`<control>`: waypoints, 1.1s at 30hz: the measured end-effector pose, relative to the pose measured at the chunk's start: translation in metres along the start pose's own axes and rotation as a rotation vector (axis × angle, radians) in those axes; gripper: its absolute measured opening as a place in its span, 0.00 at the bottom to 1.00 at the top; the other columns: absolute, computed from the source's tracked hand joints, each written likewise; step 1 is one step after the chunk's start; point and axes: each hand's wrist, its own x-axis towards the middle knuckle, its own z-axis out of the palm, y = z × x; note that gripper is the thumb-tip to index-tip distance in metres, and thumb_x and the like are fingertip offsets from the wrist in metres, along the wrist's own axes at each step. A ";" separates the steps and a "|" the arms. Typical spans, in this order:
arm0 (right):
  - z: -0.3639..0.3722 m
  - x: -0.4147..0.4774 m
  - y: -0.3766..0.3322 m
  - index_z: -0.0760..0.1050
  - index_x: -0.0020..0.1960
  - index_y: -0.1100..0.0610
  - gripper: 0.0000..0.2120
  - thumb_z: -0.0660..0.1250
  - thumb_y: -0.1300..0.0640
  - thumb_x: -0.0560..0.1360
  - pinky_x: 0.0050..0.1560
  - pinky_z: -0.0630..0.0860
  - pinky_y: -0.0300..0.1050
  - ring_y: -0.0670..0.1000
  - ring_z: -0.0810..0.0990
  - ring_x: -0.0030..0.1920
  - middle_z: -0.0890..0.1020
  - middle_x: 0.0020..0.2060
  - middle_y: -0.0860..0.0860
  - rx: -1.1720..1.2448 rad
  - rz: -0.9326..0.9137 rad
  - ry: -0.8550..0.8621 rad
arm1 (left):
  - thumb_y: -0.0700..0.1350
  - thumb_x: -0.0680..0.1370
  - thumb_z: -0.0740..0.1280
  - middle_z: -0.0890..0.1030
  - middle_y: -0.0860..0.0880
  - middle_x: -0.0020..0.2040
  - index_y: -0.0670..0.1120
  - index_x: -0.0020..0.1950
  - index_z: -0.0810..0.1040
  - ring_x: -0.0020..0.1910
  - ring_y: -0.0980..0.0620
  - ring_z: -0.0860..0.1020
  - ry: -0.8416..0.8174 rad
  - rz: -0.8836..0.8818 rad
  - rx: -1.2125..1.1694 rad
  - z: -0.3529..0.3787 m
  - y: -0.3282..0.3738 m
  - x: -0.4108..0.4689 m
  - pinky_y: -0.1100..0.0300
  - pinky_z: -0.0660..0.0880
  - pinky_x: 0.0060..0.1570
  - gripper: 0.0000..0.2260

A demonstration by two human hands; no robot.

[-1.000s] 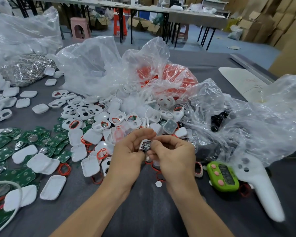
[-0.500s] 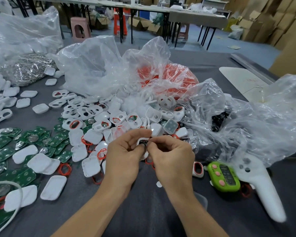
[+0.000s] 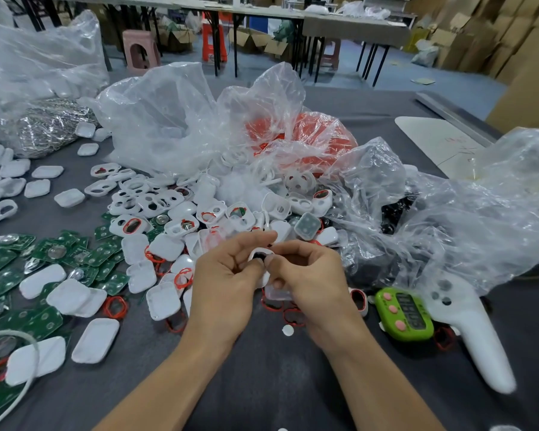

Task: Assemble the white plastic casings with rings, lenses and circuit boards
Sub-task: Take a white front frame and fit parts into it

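My left hand [image 3: 227, 278] and my right hand [image 3: 308, 275] meet above the dark table, both pinching one small white casing [image 3: 260, 256] with a dark opening in it. The fingers of both hands hide most of the casing. Behind the hands lies a heap of white casings [image 3: 175, 209], some with red rings [image 3: 131, 226] fitted. Loose red rings [image 3: 115, 307] lie on the cloth. Green circuit boards [image 3: 53, 253] are spread at the left among white covers [image 3: 95, 340].
Crumpled clear plastic bags [image 3: 175, 119] rise behind the heap, one holding red parts [image 3: 308, 135]. More bags [image 3: 479, 219] lie at the right. A green timer [image 3: 403, 314] and a white controller [image 3: 476, 334] rest near my right hand. A silver bag [image 3: 47, 126] sits far left.
Both hands have lifted slightly and turned the casing between the fingers. The rest of the table has not moved.
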 end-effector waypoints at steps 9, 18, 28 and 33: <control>-0.006 0.002 -0.004 0.85 0.35 0.53 0.12 0.77 0.69 0.70 0.42 0.83 0.62 0.48 0.76 0.26 0.80 0.26 0.51 0.013 -0.009 -0.011 | 0.41 0.76 0.72 0.88 0.54 0.41 0.59 0.47 0.88 0.44 0.56 0.86 -0.017 -0.063 0.183 -0.008 0.002 -0.001 0.64 0.79 0.43 0.12; -0.007 -0.002 -0.007 0.84 0.37 0.58 0.06 0.80 0.64 0.68 0.35 0.79 0.46 0.50 0.81 0.31 0.84 0.31 0.54 -0.059 -0.085 -0.021 | 0.35 0.73 0.76 0.88 0.45 0.42 0.51 0.44 0.89 0.41 0.47 0.86 0.080 -0.190 -0.032 -0.008 0.006 0.003 0.54 0.81 0.45 0.10; 0.006 -0.007 -0.002 0.84 0.40 0.58 0.05 0.76 0.65 0.72 0.30 0.78 0.39 0.52 0.80 0.30 0.84 0.32 0.58 -0.083 -0.164 0.067 | 0.38 0.72 0.77 0.86 0.51 0.34 0.57 0.41 0.88 0.33 0.53 0.85 0.175 -0.099 0.176 -0.008 0.006 0.004 0.60 0.79 0.36 0.13; 0.004 -0.003 0.001 0.85 0.41 0.52 0.05 0.75 0.61 0.73 0.35 0.76 0.34 0.41 0.83 0.32 0.85 0.31 0.44 -0.344 -0.199 0.082 | 0.42 0.74 0.76 0.86 0.56 0.35 0.63 0.43 0.87 0.35 0.57 0.85 0.146 -0.067 0.264 -0.007 0.006 0.000 0.59 0.78 0.38 0.13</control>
